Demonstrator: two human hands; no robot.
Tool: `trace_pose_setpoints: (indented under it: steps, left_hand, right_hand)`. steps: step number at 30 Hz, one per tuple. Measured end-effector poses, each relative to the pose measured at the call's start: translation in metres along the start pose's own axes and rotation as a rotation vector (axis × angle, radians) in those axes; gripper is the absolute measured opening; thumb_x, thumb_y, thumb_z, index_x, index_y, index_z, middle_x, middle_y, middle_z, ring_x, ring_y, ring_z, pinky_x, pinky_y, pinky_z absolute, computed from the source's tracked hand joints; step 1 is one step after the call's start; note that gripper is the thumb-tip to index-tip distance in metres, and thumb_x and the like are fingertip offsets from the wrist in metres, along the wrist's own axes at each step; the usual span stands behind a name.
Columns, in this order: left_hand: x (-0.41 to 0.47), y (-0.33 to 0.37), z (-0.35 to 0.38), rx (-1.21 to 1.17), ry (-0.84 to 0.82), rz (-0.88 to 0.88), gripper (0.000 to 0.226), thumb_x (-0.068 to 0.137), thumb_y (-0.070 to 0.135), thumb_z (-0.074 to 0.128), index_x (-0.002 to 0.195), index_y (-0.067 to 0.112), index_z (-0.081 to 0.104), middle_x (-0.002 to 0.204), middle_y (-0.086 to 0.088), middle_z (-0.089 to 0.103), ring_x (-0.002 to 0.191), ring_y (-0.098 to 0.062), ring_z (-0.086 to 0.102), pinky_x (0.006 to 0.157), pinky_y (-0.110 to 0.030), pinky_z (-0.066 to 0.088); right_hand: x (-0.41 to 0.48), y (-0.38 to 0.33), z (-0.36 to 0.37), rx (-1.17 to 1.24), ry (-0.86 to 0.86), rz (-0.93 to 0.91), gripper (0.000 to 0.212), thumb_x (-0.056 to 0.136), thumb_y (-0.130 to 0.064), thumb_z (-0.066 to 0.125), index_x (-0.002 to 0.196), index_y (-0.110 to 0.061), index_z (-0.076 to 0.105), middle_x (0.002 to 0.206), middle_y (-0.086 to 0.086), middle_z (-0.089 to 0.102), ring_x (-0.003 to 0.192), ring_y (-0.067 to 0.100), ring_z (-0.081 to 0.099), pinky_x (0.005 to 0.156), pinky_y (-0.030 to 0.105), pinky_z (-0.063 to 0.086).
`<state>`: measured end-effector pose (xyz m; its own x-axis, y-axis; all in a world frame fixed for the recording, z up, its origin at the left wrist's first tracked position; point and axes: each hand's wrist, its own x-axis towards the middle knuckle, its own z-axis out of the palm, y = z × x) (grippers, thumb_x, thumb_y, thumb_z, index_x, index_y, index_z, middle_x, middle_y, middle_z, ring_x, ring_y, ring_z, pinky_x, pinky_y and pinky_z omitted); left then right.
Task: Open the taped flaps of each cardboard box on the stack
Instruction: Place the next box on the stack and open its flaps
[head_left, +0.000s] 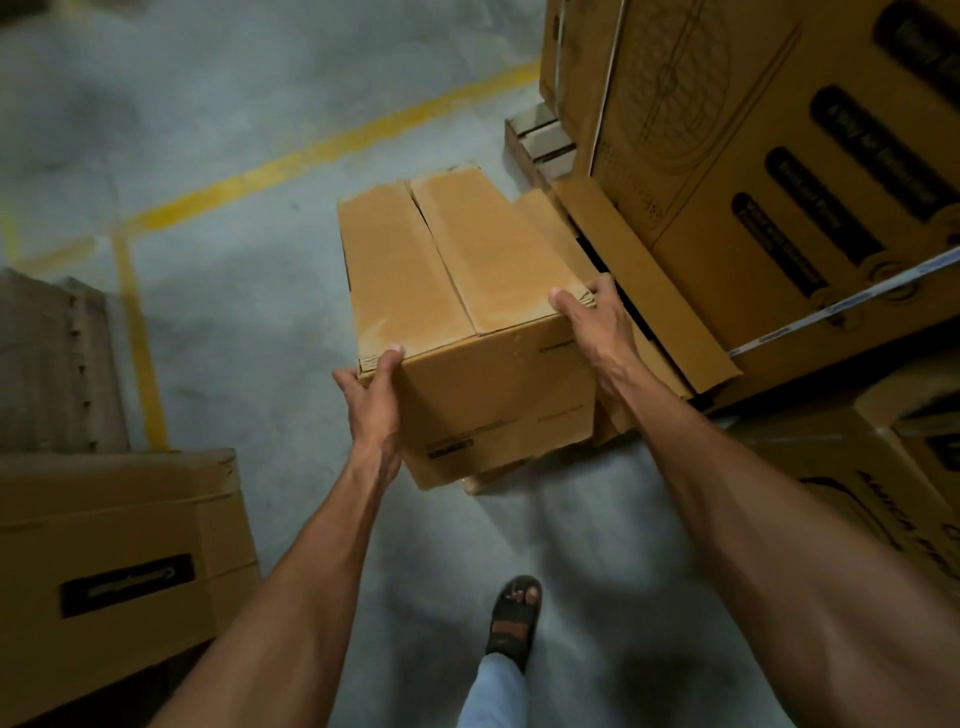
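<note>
I grip the box (467, 332) at its near top corners, left hand (371, 400) and right hand (597, 322) clamped on, its flap seam running away from me between them

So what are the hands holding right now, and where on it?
Both hands grip the cardboard box by its near top corners: the left hand on the left corner, the right hand on the right corner.
</note>
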<state>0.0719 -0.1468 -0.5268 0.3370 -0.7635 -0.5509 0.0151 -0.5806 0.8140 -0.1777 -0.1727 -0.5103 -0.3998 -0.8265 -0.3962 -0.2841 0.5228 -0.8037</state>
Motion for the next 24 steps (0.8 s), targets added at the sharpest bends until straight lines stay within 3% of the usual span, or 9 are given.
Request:
trace_pose_setpoints:
  steps: [5, 9, 12, 18, 24]
  left_hand:
    - [-0.066, 0.031, -0.027, -0.036, 0.037, 0.041, 0.050, 0.096, 0.053, 0.060, 0.116, 0.018, 0.031, 0.100, 0.000, 0.045, 0.086, -0.013, 0.047, 0.066, -0.033, 0.037]
    - [-0.136, 0.066, -0.049, -0.080, 0.064, 0.144, 0.055, 0.089, 0.058, 0.065, 0.115, 0.020, 0.034, 0.101, -0.001, 0.049, 0.088, -0.018, 0.050, 0.071, -0.036, 0.040]
    - [-0.204, 0.094, -0.068, -0.066, 0.091, 0.230, 0.060, 0.081, 0.064, 0.065, 0.109, 0.021, 0.034, 0.096, -0.003, 0.050, 0.085, -0.023, 0.051, 0.072, -0.039, 0.042]
    - [-0.364, 0.122, -0.103, -0.047, 0.114, 0.407, 0.052, 0.088, 0.058, 0.064, 0.110, 0.019, 0.038, 0.092, -0.001, 0.050, 0.078, -0.015, 0.047, 0.068, -0.034, 0.039]
    - [-0.496, 0.125, -0.129, -0.040, 0.035, 0.546, 0.054, 0.087, 0.058, 0.065, 0.113, 0.018, 0.039, 0.094, 0.000, 0.053, 0.080, -0.015, 0.050, 0.072, -0.036, 0.044]
  right_hand:
    - [-0.051, -0.046, -0.034, 0.013, 0.000, -0.108, 0.042, 0.093, -0.047, 0.061, 0.118, -0.017, 0.044, 0.109, 0.009, 0.058, 0.092, 0.027, 0.055, 0.062, 0.034, 0.037]
    - [-0.116, -0.079, -0.076, 0.049, 0.039, -0.192, 0.041, 0.094, -0.047, 0.059, 0.116, -0.015, 0.045, 0.106, 0.007, 0.060, 0.091, 0.027, 0.058, 0.069, 0.037, 0.043]
    - [-0.177, -0.096, -0.116, 0.094, 0.102, -0.260, 0.035, 0.096, -0.044, 0.057, 0.112, -0.015, 0.045, 0.097, 0.002, 0.056, 0.081, 0.019, 0.054, 0.064, 0.034, 0.041]
    - [-0.316, -0.102, -0.204, 0.201, 0.215, -0.393, 0.032, 0.099, -0.042, 0.055, 0.108, -0.012, 0.048, 0.086, -0.003, 0.051, 0.074, 0.014, 0.048, 0.060, 0.031, 0.037]
    - [-0.441, -0.082, -0.279, 0.287, 0.306, -0.443, 0.034, 0.099, -0.047, 0.052, 0.106, -0.013, 0.048, 0.096, 0.002, 0.057, 0.088, 0.022, 0.058, 0.070, 0.038, 0.045]
